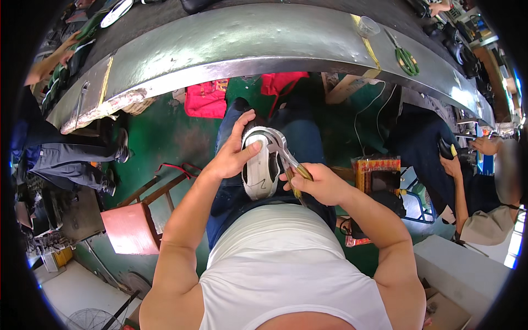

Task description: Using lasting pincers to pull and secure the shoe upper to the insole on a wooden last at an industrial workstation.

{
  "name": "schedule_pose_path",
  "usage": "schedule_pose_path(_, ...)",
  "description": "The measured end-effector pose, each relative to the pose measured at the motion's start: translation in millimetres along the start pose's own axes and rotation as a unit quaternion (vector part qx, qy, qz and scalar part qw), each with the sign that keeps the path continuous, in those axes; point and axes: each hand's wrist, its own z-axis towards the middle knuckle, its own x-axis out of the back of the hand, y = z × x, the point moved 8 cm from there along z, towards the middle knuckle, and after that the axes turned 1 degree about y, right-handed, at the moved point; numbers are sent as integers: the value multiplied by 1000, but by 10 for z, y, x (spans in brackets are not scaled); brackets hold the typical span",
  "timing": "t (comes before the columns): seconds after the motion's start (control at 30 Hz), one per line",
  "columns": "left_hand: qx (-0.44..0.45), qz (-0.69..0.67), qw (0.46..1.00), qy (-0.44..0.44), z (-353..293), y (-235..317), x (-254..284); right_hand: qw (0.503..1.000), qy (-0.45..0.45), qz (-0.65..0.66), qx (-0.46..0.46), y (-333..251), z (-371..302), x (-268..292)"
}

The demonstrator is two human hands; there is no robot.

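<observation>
A shoe with a pale grey-white sole (260, 171) rests over my lap, its sole turned up toward me. My left hand (237, 153) grips it from the left side, thumb pressed on the sole and fingers round the edge. In my right hand (319, 184) are metal pincers (287, 159) with yellowish handles. Their jaws meet the upper right edge of the shoe. Whether the jaws have closed on material there is too small to tell.
Ahead runs a long metal-edged workbench (231, 41) with green-handled scissors (407, 59) and a clear cup (368, 26). Red bags (206, 99) lie beneath. A pink-topped stool (131, 228) stands left. Co-workers sit at right (478, 181) and stand at left (71, 157).
</observation>
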Motion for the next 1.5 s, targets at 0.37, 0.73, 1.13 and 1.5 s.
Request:
schedule_pose_path(0.37, -9, 86, 996, 36, 6, -121, 98, 987, -76, -34, -138, -190, 239, 207)
schedule_pose_path(0.73, -24, 72, 993, 94, 69, -263, 136, 909, 230, -266, 225, 382, 552, 204)
schedule_pose_path(1.13, 42, -40, 993, 101, -27, -285, 82, 905, 166, -390, 31, 60, 98, 34)
schedule_pose_path(1.5, 64, -61, 989, 118, 49, -395, 42, 983, 97, -155, 33, -318, 34, 93)
